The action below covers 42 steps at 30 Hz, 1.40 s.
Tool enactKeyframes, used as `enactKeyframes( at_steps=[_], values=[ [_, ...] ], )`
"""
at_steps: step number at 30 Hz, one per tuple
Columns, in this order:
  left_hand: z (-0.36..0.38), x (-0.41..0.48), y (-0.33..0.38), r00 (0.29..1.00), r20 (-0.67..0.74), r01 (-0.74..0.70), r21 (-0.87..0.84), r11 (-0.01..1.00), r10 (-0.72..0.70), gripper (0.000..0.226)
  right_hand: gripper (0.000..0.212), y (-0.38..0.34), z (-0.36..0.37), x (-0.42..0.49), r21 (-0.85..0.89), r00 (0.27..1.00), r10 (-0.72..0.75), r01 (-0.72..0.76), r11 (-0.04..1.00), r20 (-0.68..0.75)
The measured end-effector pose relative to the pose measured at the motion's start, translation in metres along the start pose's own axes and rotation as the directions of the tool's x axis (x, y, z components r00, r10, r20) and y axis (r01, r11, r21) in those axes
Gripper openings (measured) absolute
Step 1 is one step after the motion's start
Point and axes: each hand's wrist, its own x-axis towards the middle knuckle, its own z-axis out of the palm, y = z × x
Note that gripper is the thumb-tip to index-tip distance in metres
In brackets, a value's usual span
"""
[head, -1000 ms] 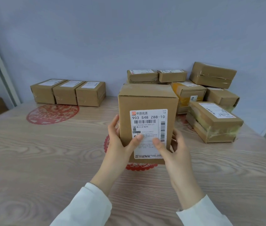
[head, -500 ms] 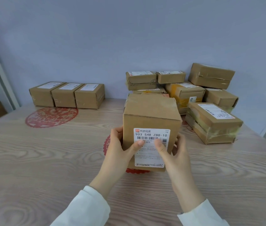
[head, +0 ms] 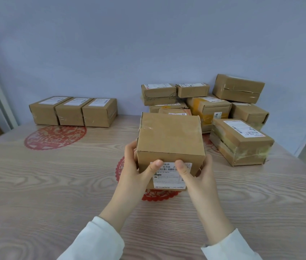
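**Head view.** A cardboard box (head: 170,136) is grasped between both hands over the middle of a wood-grain table (head: 36,184). The left hand (head: 133,171) wraps the box's 9 o'clock side, with the fingers curled behind the edge and the thumb pressed on the near face. The right hand (head: 199,177) mirrors this at the 3 o'clock side.

Both thumbs rest on the upper edge of a white shipping label (head: 169,178), partly covering its printed code. The box is tilted: its plain taped face is turned up toward the camera, and the labelled face is toward the person. Its lower edge lies over a red paper-cut disc (head: 159,195); whether it touches the table cannot be told.

A second red disc (head: 54,136) lies at 10 o'clock from the box. Beyond it, a row of three boxes (head: 73,112) stands side by side against the wall (head: 111,44), labels up. From 12 to 2 o'clock, a loose pile of boxes (head: 208,107) is stacked against the same wall. A long labelled box (head: 240,143) lies at 3 o'clock, near the held box but apart from it. White sleeves (head: 99,241) cover both forearms.
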Motion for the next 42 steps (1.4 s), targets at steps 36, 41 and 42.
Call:
enactKeyframes(
  at_steps=[36, 41, 42],
  values=[
    [-0.021, -0.005, -0.005, 0.992, 0.107, 0.067, 0.008, 0.998, -0.067, 0.086, 0.060, 0.007, -0.017, 0.003, -0.091, 0.985, 0.024, -0.008, 0.996, 0.171],
    [-0.017, -0.004, 0.001, 0.994, 0.093, 0.065, -0.035, 0.997, -0.061, 0.085, 0.059, 0.009, -0.015, 0.002, -0.165, 0.987, -0.017, 0.043, 0.985, 0.161],
    [-0.017, -0.004, 0.002, 0.994, 0.094, 0.064, -0.040, 0.997, -0.060, 0.081, 0.064, 0.009, -0.015, 0.002, -0.162, 0.987, -0.019, 0.046, 0.986, 0.162]
  ],
)
